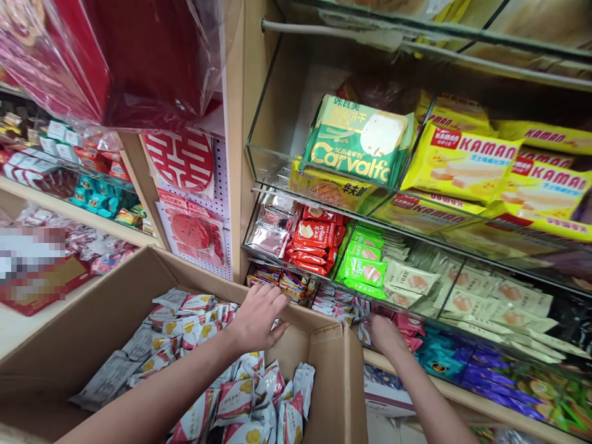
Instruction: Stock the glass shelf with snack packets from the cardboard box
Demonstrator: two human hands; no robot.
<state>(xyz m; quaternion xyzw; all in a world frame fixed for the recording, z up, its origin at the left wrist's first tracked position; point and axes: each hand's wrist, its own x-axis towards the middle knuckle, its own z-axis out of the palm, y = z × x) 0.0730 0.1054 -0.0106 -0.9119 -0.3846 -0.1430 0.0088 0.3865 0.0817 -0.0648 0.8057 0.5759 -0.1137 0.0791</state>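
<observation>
My left hand (259, 317) rests on the far rim of an open cardboard box (319, 351), fingers over the edge and thumb on the inner side. Inside the box lie many small white, red and yellow snack packets (235, 398), some turned to their grey-white backs. My right hand (387, 336) reaches past the box into the lowest shelf bin. Similar white and red packets (340, 305) lie there, next to pink-red ones (409, 327). The right fingertips are blurred and partly hidden among the packets, so their grip cannot be made out.
Above the hands, clear-fronted shelves hold green Carvalfo bags (356, 145), yellow Kaman bags (462, 160), and red (317, 237) and green packets (365, 262). Teal (439, 354) and purple packets (490, 373) fill bins at right. A plastic-wrapped red item (148, 61) hangs at upper left.
</observation>
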